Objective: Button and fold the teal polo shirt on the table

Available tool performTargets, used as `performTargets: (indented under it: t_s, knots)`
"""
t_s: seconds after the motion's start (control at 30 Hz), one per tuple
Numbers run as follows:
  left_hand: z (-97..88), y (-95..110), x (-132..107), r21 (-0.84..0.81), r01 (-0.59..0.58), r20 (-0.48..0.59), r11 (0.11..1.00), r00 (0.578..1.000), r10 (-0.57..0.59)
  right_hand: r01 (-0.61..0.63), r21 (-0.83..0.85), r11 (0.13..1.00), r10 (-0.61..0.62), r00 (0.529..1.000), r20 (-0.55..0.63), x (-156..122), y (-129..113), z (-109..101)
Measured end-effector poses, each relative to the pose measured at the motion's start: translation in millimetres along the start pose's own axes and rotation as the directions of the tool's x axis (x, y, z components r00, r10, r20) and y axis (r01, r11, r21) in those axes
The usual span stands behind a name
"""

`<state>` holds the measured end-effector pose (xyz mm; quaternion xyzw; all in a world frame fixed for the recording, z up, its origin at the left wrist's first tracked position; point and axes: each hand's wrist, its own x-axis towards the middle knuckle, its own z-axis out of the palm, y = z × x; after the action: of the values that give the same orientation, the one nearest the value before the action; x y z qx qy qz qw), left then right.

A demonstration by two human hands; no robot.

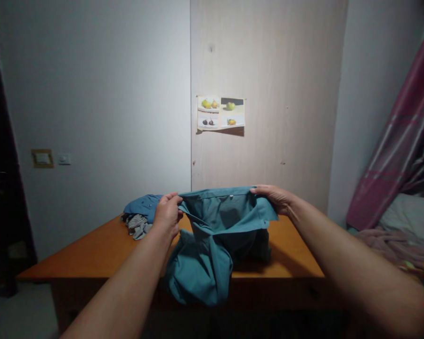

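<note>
A teal garment that looks like a shirt (205,263) hangs between my two hands above the front of the table. My left hand (167,212) pinches its upper edge at the left. On the right, my right hand (273,195) grips the same edge, thumb and fingers closed on the cloth. The edge is stretched nearly level between them, with a small white spot near its middle. Below, the fabric falls in loose folds, and part of it drops past the table's front edge. The fingertips behind the cloth are hidden.
An orange-brown table (95,254) stands against the wall. At its back left lies a pile of blue clothing (141,207) with a striped cloth (137,223). A fruit picture (221,113) hangs on the panel. A pink curtain (385,160) and bedding (410,221) are at right.
</note>
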<state>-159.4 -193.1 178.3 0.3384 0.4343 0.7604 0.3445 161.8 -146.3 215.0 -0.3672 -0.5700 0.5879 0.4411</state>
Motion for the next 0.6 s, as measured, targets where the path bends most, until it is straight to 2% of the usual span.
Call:
performTargets:
  t_s: [0.17,0.3,0.33,0.37,0.4,0.47,0.5,0.53,0.6]
  knots:
    - [5.8,0,-1,-0.104,0.037,0.051,0.994,0.998,-0.032,-0.094,0.072,0.993,0.098,0.993,-0.060,4,5,-1]
    - [8.1,1,-7,-0.154,0.092,0.149,0.984,0.986,-0.069,-0.070,0.095,0.993,0.080,0.991,-0.104,10,10,-4]
    - [7.6,2,-12,-0.154,0.115,0.207,0.981,0.975,-0.081,-0.054,0.098,0.994,0.066,0.989,-0.129,12,12,-5]
    - [6.8,2,-17,-0.135,0.152,0.304,0.979,0.947,-0.105,-0.036,0.102,0.994,0.052,0.986,-0.158,14,14,-6]
    - [5.9,2,-23,-0.089,0.198,0.431,0.976,0.891,-0.142,-0.017,0.107,0.994,0.038,0.981,-0.189,15,17,-7]
    - [4.4,-3,-32,0.077,0.248,0.656,0.966,0.717,-0.237,0.009,0.123,0.992,0.020,0.972,-0.235,18,23,-9]
    - [4.2,-7,-35,0.162,0.228,0.709,0.960,0.650,-0.274,0.010,0.134,0.991,0.023,0.969,-0.246,19,26,-9]
    - [4.5,-14,-36,0.231,0.177,0.714,0.957,0.637,-0.290,0.003,0.143,0.990,0.033,0.967,-0.251,20,29,-9]
    - [6.3,-30,-33,0.312,0.049,0.638,0.949,0.729,-0.247,-0.022,0.154,0.988,0.060,0.967,-0.248,20,34,-10]
